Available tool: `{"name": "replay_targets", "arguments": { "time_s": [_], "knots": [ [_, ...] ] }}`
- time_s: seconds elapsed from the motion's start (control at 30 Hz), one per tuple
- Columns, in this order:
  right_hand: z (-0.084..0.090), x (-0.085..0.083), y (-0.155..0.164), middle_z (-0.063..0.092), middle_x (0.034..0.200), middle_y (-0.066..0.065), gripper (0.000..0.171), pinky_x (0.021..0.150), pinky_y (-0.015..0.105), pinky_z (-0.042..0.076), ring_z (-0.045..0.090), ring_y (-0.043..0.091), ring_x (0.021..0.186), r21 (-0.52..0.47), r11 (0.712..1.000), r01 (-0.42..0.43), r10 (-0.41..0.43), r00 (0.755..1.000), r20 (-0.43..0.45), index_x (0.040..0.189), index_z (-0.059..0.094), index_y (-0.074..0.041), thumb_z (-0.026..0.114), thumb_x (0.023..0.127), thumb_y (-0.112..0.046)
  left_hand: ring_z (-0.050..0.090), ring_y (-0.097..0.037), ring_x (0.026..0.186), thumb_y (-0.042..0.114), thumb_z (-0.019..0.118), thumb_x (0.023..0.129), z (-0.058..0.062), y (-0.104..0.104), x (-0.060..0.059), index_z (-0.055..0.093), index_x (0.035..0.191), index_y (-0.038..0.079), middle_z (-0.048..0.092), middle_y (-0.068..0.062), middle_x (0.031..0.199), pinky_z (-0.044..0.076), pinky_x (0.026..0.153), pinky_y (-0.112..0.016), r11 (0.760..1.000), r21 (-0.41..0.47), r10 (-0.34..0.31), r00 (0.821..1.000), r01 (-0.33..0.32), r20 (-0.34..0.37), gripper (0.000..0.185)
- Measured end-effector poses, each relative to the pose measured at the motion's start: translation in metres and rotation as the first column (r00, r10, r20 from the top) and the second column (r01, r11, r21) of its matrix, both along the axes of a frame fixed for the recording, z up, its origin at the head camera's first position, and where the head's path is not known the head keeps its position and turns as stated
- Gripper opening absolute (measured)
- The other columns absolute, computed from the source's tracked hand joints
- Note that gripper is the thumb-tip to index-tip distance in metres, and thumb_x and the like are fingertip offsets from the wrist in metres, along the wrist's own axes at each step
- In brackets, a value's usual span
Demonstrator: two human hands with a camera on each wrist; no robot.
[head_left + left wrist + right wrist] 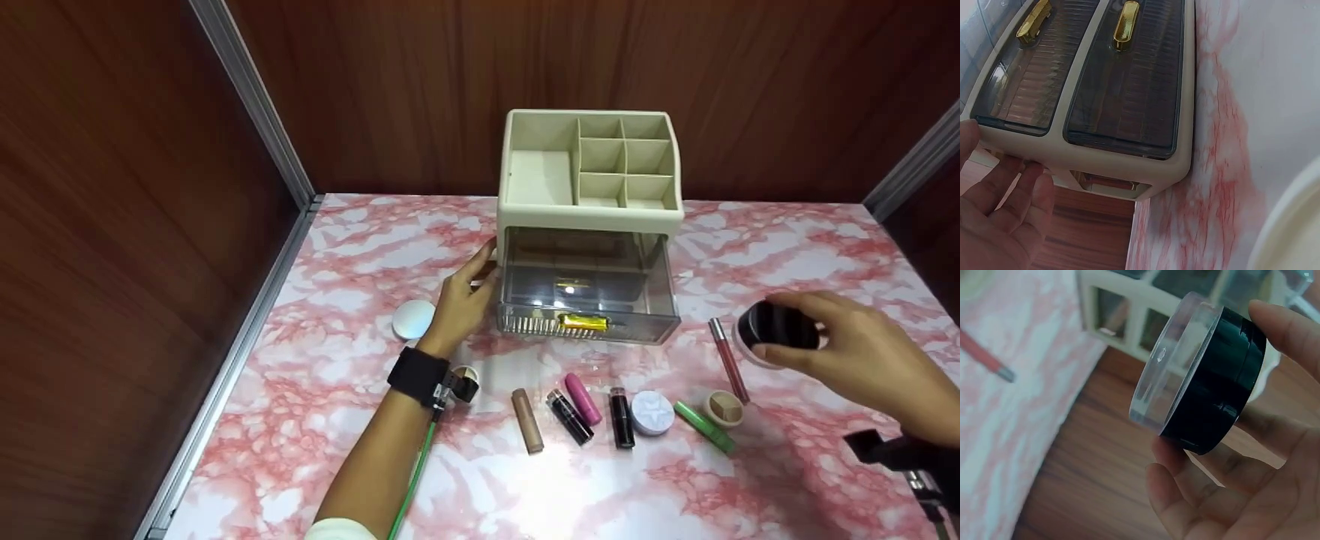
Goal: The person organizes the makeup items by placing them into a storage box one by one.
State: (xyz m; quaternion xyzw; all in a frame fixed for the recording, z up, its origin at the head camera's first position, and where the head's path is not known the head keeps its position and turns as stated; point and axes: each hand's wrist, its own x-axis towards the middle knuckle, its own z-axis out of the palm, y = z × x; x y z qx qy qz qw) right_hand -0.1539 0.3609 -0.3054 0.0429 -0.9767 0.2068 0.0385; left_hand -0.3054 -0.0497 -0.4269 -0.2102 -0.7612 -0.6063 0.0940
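The round jar (776, 330) is black with a thick clear end. It is turned on its side, up in the air above the pink desk (337, 247), well to the right of the box. The cream box (589, 217) stands at the back of the desk. Its top has small open cubbies. Its see-through drawer (589, 296) with a gold handle (583, 322) is pulled out.

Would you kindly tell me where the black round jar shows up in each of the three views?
Head: black round jar at right, held by the right hand.
Left wrist: not in view.
Right wrist: centre right, pinched between fingers.
Shared landmark: the cream drawer organizer.
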Motion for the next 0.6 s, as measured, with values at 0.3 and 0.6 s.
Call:
{"name": "replay_targets", "arguments": {
  "time_s": [0.3,0.6],
  "knots": [
    [0.027,-0.001,-0.026,0.062,0.12,0.012,0.068,0.071,0.05,0.042,0.06,0.038,0.092,-0.007,0.999,-0.043,0.042,0.997,-0.058,0.135,0.058,-0.021,0.078,0.078,-0.051,0.058,-0.011,0.114,0.017,0.054,0.101,-0.002,0.001,0.0,0.04,0.149,0.022,0.042,0.003,0.149,0.048,0.093,-0.027,1.0,0.017,-0.009,1.0,0.009,-0.006,0.05],
    [0.044,-0.004,-0.053,0.062,0.125,0.013,0.068,0.077,0.049,0.04,0.059,0.04,0.1,-0.061,0.996,-0.07,0.06,0.987,-0.152,0.136,0.058,-0.022,0.083,0.076,-0.042,0.049,-0.013,0.126,0.013,0.055,0.1,0.0,0.002,-0.002,0.038,0.149,0.018,0.035,0.004,0.152,0.046,0.096,-0.025,0.999,0.021,-0.032,0.999,0.033,-0.013,0.052]
  ]
}}
